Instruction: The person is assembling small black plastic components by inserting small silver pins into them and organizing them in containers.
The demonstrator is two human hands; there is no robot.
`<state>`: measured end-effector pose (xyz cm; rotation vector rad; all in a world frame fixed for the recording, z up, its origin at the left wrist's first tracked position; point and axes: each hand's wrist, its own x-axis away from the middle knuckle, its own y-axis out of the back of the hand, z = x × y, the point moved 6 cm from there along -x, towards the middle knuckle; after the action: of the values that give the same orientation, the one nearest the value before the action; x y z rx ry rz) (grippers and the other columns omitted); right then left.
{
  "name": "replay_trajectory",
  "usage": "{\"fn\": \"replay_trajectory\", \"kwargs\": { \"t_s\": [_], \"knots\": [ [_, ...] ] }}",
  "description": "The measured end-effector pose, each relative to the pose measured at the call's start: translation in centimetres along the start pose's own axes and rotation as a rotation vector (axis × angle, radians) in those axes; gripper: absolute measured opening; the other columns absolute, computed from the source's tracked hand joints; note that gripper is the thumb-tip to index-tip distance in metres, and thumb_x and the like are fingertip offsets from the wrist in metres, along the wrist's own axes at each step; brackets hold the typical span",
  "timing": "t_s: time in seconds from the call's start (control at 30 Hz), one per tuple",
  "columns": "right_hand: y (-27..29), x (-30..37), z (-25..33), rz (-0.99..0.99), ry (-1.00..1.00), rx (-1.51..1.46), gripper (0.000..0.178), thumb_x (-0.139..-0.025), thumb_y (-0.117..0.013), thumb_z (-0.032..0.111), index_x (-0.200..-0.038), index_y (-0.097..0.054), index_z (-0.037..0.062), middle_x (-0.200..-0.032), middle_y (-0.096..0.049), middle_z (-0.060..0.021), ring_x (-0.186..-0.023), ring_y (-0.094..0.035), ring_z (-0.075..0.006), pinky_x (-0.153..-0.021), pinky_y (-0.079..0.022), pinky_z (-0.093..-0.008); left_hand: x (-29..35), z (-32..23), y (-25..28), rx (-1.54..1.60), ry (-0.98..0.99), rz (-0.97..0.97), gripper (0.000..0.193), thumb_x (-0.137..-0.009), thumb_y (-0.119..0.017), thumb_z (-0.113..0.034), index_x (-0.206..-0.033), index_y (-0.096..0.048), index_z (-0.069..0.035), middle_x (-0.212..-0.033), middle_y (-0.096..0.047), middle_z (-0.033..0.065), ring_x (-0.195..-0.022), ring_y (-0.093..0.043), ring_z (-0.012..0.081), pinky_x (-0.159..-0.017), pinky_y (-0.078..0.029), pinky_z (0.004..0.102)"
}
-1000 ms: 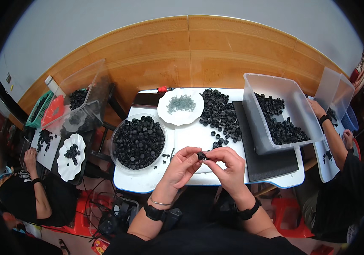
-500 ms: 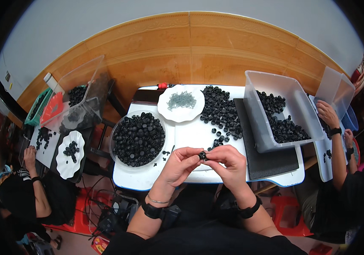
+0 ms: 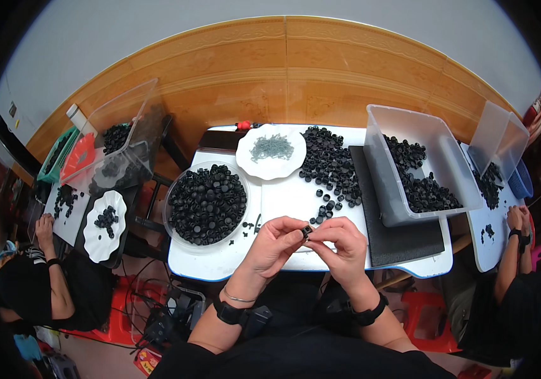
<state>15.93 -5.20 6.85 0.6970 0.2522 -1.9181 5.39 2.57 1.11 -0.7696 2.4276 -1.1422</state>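
Observation:
A small black plastic part [image 3: 306,231] is pinched between the fingertips of both hands, just above the near edge of the white table [image 3: 283,205]. My left hand [image 3: 271,245] grips it from the left with thumb and forefinger. From the other side, my right hand [image 3: 341,247] closes on it the same way; anything else in those fingertips is too small to make out. Beyond my hands several loose black caps [image 3: 328,205] lie on the table, joining a larger pile [image 3: 326,158]. A round clear tub [image 3: 168,211] full of black caps stands to the left.
A white scalloped plate [image 3: 245,165] holds small greyish pieces. At the right, a translucent bin [image 3: 403,215] with black parts stands on a dark foam sheet [image 3: 409,245]. Co-workers sit at both sides, one with a hand [image 3: 44,230] at the left table. Red stools [image 3: 431,316] stand below.
The black part has turned in my fingertips and shifted slightly right. The right co-worker's arm has drawn back from the clear container, and both that person's hands are now together.

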Motion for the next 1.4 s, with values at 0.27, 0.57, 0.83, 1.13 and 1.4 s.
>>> {"fn": "replay_trajectory", "kwargs": {
  "t_s": [0.27,0.57,0.83,1.13,1.4],
  "knots": [
    [0.2,-0.5,0.8,-0.036,0.059,0.138,0.015,-0.065,-0.075,-0.001,-0.078,-0.067,0.0029,-0.081,-0.061,-0.0078,-0.069,-0.061,-0.0130,-0.060,-0.049,-0.0233,0.0,0.2,0.2,-0.003,-0.017,-0.026,0.015,-0.082,-0.061,-0.001,-0.097,-0.061,-0.001,-0.094,-0.064,0.0089,-0.086,-0.062,0.0140,-0.081,-0.051,0.0258],
    [0.1,-0.3,-0.5,-0.038,-0.167,-0.142,0.021,-0.067,-0.075,0.002,-0.085,-0.065,0.0027,-0.076,-0.055,-0.0049,-0.060,-0.054,-0.0092,-0.054,-0.044,-0.0207,-0.2,0.3,-0.3,0.040,0.014,0.043,0.014,-0.083,-0.062,-0.004,-0.097,-0.062,-0.003,-0.091,-0.064,0.0069,-0.083,-0.061,0.0125,-0.076,-0.051,0.0249],
    [-0.3,-0.3,-0.6,0.157,-0.173,0.050,0.032,-0.070,-0.073,0.008,-0.101,-0.066,0.0057,-0.074,-0.052,-0.0026,-0.058,-0.050,-0.0074,-0.053,-0.041,-0.0210,-0.4,0.5,-0.5,0.040,0.093,0.057,0.023,-0.080,-0.066,-0.006,-0.091,-0.046,-0.009,-0.090,-0.060,0.0027,-0.084,-0.059,0.0109,-0.073,-0.050,0.0235],
    [-0.3,-0.3,-0.8,0.191,-0.231,0.005,0.027,-0.067,-0.075,0.006,-0.092,-0.066,0.0008,-0.077,-0.053,-0.0025,-0.063,-0.049,-0.0064,-0.054,-0.039,-0.0189,-0.4,0.6,-0.6,0.019,0.128,0.060,0.028,-0.079,-0.069,-0.010,-0.087,-0.042,-0.011,-0.085,-0.058,0.0019,-0.081,-0.058,0.0110,-0.070,-0.049,0.0228],
    [-0.5,-0.1,-0.6,0.189,-0.170,0.014,0.022,-0.068,-0.074,0.005,-0.088,-0.066,0.0017,-0.067,-0.052,-0.0027,-0.056,-0.047,-0.0079,-0.050,-0.037,-0.0211,-0.3,0.9,-0.4,-0.010,0.168,0.061,0.024,-0.081,-0.065,-0.005,-0.091,-0.044,-0.010,-0.086,-0.058,0.0013,-0.079,-0.057,0.0079,-0.070,-0.050,0.0202]
  ]
}}
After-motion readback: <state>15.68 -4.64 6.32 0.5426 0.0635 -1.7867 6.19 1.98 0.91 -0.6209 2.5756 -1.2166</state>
